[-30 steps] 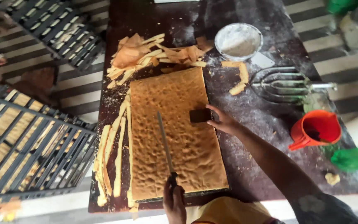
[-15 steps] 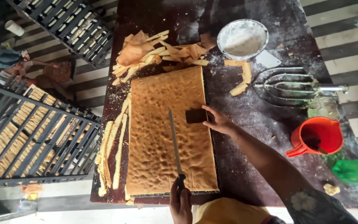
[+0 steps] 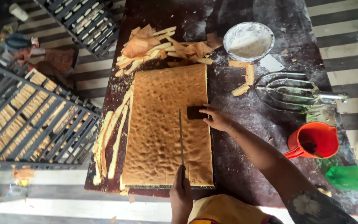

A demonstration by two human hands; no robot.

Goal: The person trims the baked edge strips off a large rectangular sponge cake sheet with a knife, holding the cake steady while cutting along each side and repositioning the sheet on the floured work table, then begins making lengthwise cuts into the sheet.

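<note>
**Long knife on the big flat cake**

My left hand has a tight grip on the handle of a long thin knife. The blade lies along the big flat golden-brown sheet of cake and points away from me, a bit to the right of the cake's middle. The cake lies flat on the dark, floury bench, right in front of me.

My right hand reaches in from the right. Its fingers press a small dark flat block down on the right edge of the cake, just beside the tip of the knife. That grip is narrow, with fingers resting on top of the block.

Long thin cut strips of cake lie along the left side of the cake. A pile of cake scraps sits at the far end. Near it stands a round metal bowl of white flour. An orange plastic jug stands well apart on my right.
</note>
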